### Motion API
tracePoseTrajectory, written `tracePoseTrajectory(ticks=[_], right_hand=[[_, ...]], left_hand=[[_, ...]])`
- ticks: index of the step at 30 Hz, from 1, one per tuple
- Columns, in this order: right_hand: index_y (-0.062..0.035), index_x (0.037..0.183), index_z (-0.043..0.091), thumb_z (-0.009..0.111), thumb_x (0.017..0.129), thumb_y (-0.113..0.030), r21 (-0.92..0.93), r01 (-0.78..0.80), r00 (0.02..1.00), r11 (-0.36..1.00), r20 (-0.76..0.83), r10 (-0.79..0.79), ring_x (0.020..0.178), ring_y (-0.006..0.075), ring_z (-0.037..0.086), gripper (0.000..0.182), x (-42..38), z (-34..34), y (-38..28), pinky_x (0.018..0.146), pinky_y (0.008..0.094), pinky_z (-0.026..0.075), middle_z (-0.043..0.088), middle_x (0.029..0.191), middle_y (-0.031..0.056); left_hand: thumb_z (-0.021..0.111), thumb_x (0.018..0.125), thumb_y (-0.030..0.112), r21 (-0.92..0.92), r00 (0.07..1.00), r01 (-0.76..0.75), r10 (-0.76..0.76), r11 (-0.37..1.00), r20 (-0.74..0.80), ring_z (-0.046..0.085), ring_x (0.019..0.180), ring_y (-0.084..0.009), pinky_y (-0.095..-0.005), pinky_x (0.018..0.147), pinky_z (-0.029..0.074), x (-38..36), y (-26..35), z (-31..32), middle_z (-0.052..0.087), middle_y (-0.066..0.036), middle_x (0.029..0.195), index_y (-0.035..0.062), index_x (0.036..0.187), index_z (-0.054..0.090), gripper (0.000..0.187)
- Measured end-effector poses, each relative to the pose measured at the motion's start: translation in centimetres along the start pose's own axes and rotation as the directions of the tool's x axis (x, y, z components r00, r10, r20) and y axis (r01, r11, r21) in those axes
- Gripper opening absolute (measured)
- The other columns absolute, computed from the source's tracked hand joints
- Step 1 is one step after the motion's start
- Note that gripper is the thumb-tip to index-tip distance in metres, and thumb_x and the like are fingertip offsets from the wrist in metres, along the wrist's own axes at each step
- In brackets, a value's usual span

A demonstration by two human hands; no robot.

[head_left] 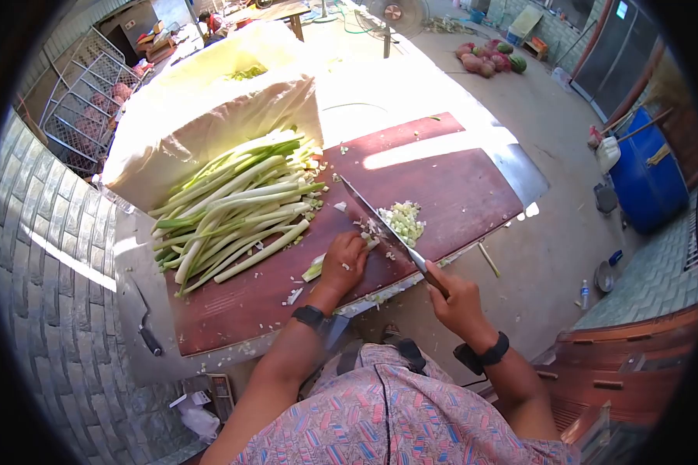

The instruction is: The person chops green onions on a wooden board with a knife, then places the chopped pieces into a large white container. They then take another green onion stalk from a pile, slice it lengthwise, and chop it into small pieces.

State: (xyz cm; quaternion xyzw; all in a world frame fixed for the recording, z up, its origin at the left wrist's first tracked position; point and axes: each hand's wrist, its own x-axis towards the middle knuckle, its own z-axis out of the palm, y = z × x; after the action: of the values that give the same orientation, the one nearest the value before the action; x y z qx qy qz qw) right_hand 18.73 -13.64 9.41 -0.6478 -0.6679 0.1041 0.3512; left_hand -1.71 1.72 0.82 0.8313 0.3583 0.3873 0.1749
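My right hand (454,298) is closed round the handle of a long kitchen knife (380,225), its blade slanting away across the dark red board (473,194). My left hand (343,263) presses down on a short bunch of green onion stalks (314,269), fingertips curled close to the blade. Just right of the blade sits a small heap of chopped green onion (403,222). A large pile of long green onions (240,205), pale stems mixed with green, lies on the left part of the board. White and green bits are scattered around the hands.
Behind the pile stands a big cloth-lined container (217,116). A second knife (147,333) with a black handle lies at the table's left edge. A brick wall (46,256) runs along the left. A blue barrel (647,174) and a fan (393,13) stand farther off.
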Motion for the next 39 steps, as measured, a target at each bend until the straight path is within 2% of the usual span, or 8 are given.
tracePoseTrajectory(ticks=[4,16,18,24,27,32,36,39], right_hand=[[-0.0168,0.127,0.061,0.066,0.083,-0.014,0.026,-0.008,1.000,1.000,-0.009,0.009,0.061,0.0334,0.060,0.044,-0.6,-1.3,-1.5,0.056,0.0438,0.047,0.059,0.069,0.0150],[-0.0191,0.130,0.058,0.066,0.084,-0.017,-0.064,-0.010,0.985,0.998,0.174,0.021,0.057,0.0336,0.058,0.047,-0.9,-1.7,-1.9,0.053,0.0445,0.046,0.057,0.065,0.0136],[-0.0136,0.126,0.061,0.065,0.083,-0.010,-0.092,-0.040,0.972,0.995,0.226,0.060,0.065,0.0353,0.061,0.044,0.4,0.0,-1.6,0.060,0.0429,0.048,0.062,0.074,0.0171],[-0.0129,0.129,0.058,0.065,0.083,-0.010,0.034,-0.027,0.997,0.999,0.076,0.024,0.067,0.0358,0.062,0.046,2.7,4.8,1.4,0.061,0.0422,0.049,0.063,0.076,0.0190],[-0.0127,0.129,0.059,0.066,0.083,-0.010,0.040,-0.036,0.999,0.999,0.040,0.034,0.067,0.0358,0.062,0.047,2.7,4.2,1.5,0.061,0.0425,0.049,0.063,0.076,0.0187],[-0.0152,0.128,0.059,0.067,0.082,-0.012,0.019,0.030,0.997,0.999,0.073,-0.032,0.062,0.0344,0.060,0.047,0.2,0.2,-0.5,0.058,0.0435,0.048,0.060,0.071,0.0158],[-0.0187,0.129,0.059,0.067,0.082,-0.015,-0.070,0.054,0.990,0.996,0.133,-0.044,0.057,0.0330,0.057,0.048,-1.1,-1.6,-1.8,0.054,0.0447,0.047,0.055,0.065,0.0128],[-0.0151,0.125,0.061,0.067,0.081,-0.012,-0.073,-0.018,0.982,0.997,0.185,0.031,0.065,0.0348,0.061,0.045,-1.1,-2.3,-2.3,0.059,0.0431,0.049,0.062,0.074,0.0162]], left_hand=[[0.067,0.075,0.003,0.003,1.000,0.002,-0.002,1.000,-0.011,0.057,0.090,-0.0352,-0.0420,0.078,0.048,0.0,0.1,0.1,0.059,-0.015,0.099,0.0023,0.090,0.060,0.017],[0.065,0.075,0.005,0.037,0.999,-0.016,0.017,0.999,-0.028,0.055,0.088,-0.0358,-0.0437,0.077,0.047,0.3,-0.1,0.5,0.057,-0.015,0.098,0.0036,0.089,0.059,0.015],[0.066,0.075,0.006,0.042,1.000,-0.008,0.009,0.999,-0.023,0.055,0.089,-0.0355,-0.0434,0.077,0.047,0.2,-0.1,0.5,0.057,-0.015,0.097,0.0037,0.088,0.060,0.015],[0.067,0.075,0.003,0.061,1.000,-0.009,0.009,0.998,-0.007,0.054,0.089,-0.0353,-0.0431,0.077,0.047,0.4,0.1,0.3,0.056,-0.014,0.096,0.0036,0.089,0.060,0.016],[0.067,0.074,0.002,0.026,0.994,-0.055,0.057,0.998,-0.095,0.054,0.089,-0.0355,-0.0438,0.077,0.046,0.3,0.3,0.3,0.056,-0.014,0.096,0.0035,0.088,0.059,0.017],[0.065,0.074,0.003,0.035,0.999,0.032,-0.032,0.999,0.009,0.054,0.095,-0.0366,-0.0444,0.082,0.047,0.0,0.1,0.4,0.057,-0.014,0.099,0.0026,0.090,0.059,0.017],[0.064,0.073,0.002,0.054,0.999,-0.014,0.016,0.998,-0.038,0.054,0.097,-0.0377,-0.0448,0.085,0.047,0.2,0.2,0.3,0.057,-0.015,0.099,0.0024,0.090,0.060,0.017],[0.064,0.072,0.002,0.015,0.999,0.012,-0.011,1.000,-0.034,0.054,0.098,-0.0386,-0.0449,0.086,0.048,0.3,0.5,0.1,0.057,-0.015,0.100,0.0027,0.089,0.060,0.017]])
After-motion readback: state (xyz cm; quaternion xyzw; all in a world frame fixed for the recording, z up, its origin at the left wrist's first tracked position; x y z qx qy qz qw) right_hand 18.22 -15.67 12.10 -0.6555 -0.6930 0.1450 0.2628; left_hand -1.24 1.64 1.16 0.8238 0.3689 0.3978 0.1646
